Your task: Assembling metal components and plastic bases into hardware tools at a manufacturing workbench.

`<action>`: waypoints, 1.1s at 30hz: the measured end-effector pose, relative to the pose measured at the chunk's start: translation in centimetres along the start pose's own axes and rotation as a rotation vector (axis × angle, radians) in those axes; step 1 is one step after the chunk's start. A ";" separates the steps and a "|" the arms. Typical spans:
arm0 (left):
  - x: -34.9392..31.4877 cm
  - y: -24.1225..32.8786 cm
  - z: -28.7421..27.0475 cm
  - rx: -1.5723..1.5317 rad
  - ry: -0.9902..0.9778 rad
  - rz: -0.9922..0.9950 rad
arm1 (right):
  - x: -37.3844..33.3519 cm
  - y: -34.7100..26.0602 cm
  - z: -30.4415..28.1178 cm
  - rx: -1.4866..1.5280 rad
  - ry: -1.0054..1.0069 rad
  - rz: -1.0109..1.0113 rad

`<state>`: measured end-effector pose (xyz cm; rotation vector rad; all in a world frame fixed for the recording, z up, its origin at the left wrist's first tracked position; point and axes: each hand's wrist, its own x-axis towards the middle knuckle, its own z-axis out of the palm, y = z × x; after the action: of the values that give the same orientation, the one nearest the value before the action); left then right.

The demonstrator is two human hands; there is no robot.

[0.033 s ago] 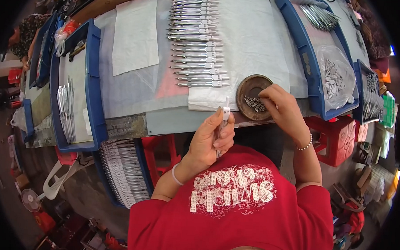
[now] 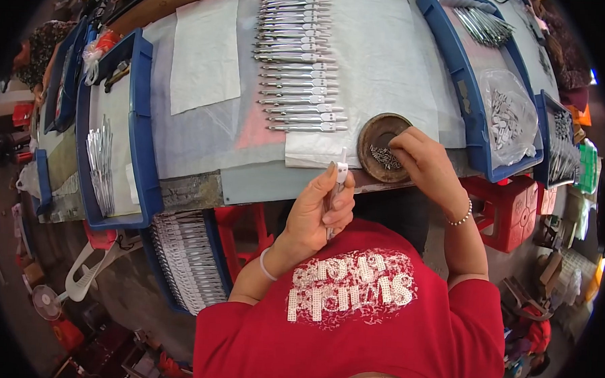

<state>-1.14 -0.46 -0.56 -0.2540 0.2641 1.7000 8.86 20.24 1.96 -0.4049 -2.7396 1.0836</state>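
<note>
My left hand (image 2: 318, 210) holds a slim silver metal tool with a white tip (image 2: 339, 174) upright near the table's front edge. My right hand (image 2: 422, 160) reaches into a round brown dish (image 2: 369, 134) holding several small metal pins (image 2: 385, 157), fingertips among them. Behind the dish, a row of several finished silver tools (image 2: 298, 60) lies side by side on a white cloth (image 2: 382, 64).
A blue tray (image 2: 140, 121) at the left holds silver rods (image 2: 101, 163). Another blue tray (image 2: 465, 95) at the right holds a plastic bag of metal parts (image 2: 508, 120) and more rods (image 2: 485, 25). Red stools (image 2: 511, 205) stand under the table. A tray of tools (image 2: 188, 258) sits below.
</note>
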 end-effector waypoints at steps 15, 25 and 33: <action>-0.1 0.3 -0.3 -0.020 0.022 -0.011 | 3.1 0.3 2.0 -0.348 -0.250 -0.243; 0.0 0.3 -0.6 -0.017 0.030 -0.029 | 3.0 0.5 1.4 -0.312 -0.215 -0.168; 0.2 0.3 -0.5 -0.010 0.038 -0.053 | 2.8 0.3 0.4 -0.287 -0.203 -0.134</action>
<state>-1.47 -0.47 -1.08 -0.2984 0.2753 1.6458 6.13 21.09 1.62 -0.1488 -3.0614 0.7378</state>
